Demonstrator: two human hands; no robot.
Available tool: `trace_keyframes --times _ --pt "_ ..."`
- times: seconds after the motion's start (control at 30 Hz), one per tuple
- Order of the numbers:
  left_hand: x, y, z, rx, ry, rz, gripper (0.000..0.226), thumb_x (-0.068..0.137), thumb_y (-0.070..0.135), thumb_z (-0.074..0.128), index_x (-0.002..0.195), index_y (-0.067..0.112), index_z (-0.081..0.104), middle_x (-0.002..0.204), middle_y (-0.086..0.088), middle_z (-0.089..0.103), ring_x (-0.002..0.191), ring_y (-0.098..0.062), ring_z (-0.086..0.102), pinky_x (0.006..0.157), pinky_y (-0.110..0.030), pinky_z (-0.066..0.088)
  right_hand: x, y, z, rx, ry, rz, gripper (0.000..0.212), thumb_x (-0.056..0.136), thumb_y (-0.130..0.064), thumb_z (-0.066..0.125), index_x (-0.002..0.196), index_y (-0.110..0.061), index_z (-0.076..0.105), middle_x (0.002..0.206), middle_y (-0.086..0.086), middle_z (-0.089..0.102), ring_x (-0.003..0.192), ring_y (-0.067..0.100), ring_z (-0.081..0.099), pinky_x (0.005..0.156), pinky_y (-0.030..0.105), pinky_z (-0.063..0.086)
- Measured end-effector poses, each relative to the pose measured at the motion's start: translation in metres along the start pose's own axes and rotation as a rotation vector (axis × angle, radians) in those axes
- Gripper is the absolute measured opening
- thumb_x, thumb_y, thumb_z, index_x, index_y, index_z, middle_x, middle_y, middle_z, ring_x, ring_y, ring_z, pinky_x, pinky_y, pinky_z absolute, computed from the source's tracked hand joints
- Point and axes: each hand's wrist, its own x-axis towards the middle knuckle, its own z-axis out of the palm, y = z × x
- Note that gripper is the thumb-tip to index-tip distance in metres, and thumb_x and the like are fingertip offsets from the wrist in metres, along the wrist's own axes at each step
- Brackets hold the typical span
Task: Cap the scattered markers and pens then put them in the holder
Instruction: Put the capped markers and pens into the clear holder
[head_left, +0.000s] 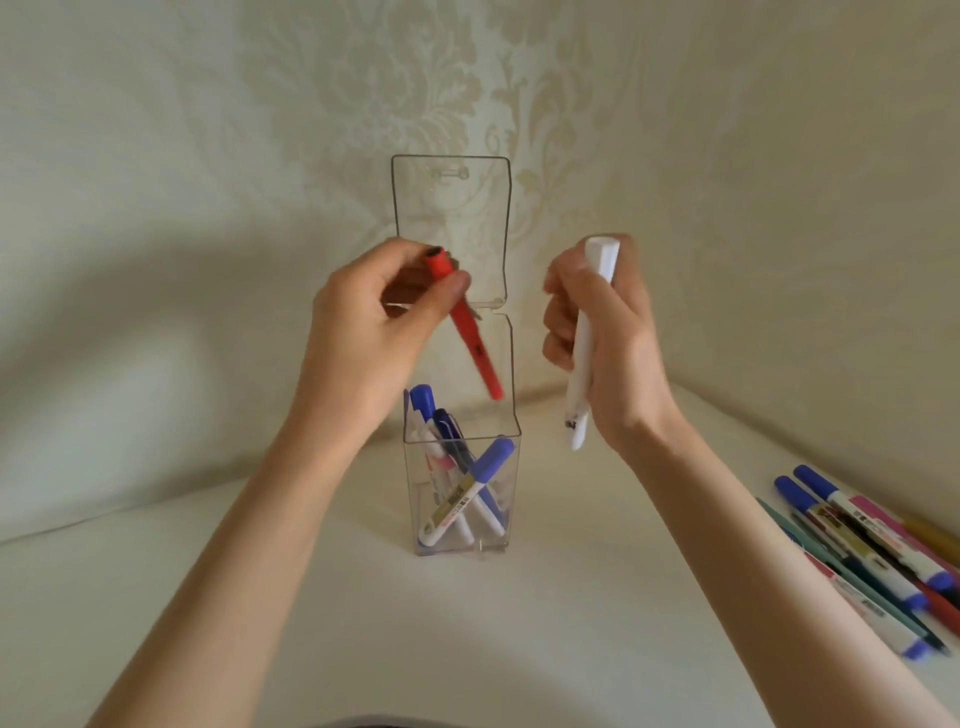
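- Looking down through the head camera, I pinch a red pen (475, 353) near its upper end between the thumb and fingers of my left hand (358, 338); it slants down to the right, its lower tip hanging just above the holder (511, 483).
- My right hand (621, 358) is curled round a white marker (584, 353), held nearly upright, off to the right of the holder and above the table (208, 597).
- The clear square holder stands between my forearms, its hinged lid (452, 218) flipped up against the wall, with several blue-capped markers (467, 493) leaning crossed inside.
- More markers and pens (878, 561) lie in a pile on the table at far right.
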Motion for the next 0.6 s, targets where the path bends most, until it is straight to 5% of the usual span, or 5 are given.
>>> trace_keyframes --times 0.17,0.27,0.4,0.5,0.6 --pt "-0.013 -0.022 0.002 0.336 -0.054 0.073 0.026 0.08 0.014 0.069 0.104 0.015 0.057 0.073 0.016 0.061 0.067 0.005 0.059 0.068 -0.009 0.046 0.01 0.016 0.018 -0.012 0.085 0.005 0.021 0.095 -0.036 0.039 0.087 -0.017 0.034 0.068 -0.008 0.039 0.061 0.008 0.038 0.06 0.023 0.038" --pt "-0.022 -0.033 0.005 0.443 -0.094 0.084 0.018 0.079 0.013 0.07 0.095 0.013 0.061 0.075 0.01 0.062 0.069 -0.009 0.062 0.068 -0.024 0.048 0.009 0.038 0.023 -0.189 0.147 -0.022 0.023 0.099 -0.035 0.033 0.089 -0.014 0.034 0.077 -0.005 0.038 0.063 0.0 0.038 0.065 0.008 0.038" --pt "-0.028 -0.043 0.004 0.492 -0.154 0.058 0.017 0.077 0.016 0.071 0.093 0.012 0.066 0.076 0.002 0.065 0.07 -0.023 0.064 0.068 -0.032 0.05 0.003 0.059 0.018 -0.215 0.165 -0.043 0.019 0.096 -0.024 0.045 0.078 -0.021 0.04 0.069 -0.009 0.037 0.058 -0.001 0.035 0.058 0.012 0.035" --pt "-0.03 -0.05 0.006 0.569 -0.198 0.092 0.015 0.077 0.014 0.071 0.092 0.011 0.071 0.083 -0.002 0.068 0.068 -0.021 0.06 0.065 -0.029 0.046 -0.002 0.064 0.013 -0.342 0.106 -0.067 0.009 0.089 -0.02 0.059 0.096 -0.018 0.053 0.07 -0.009 0.048 0.063 0.001 0.043 0.063 0.011 0.037" --pt "-0.035 -0.055 0.009 0.651 -0.25 0.153 0.009 0.076 0.012 0.072 0.085 0.01 0.074 0.081 -0.003 0.062 0.067 -0.015 0.054 0.059 -0.026 0.036 -0.01 0.069 0.01 -0.573 0.041 -0.193 0.046 0.082 -0.021 0.069 0.117 -0.023 0.039 0.07 -0.006 0.049 0.065 0.009 0.048 0.063 0.018 0.043"
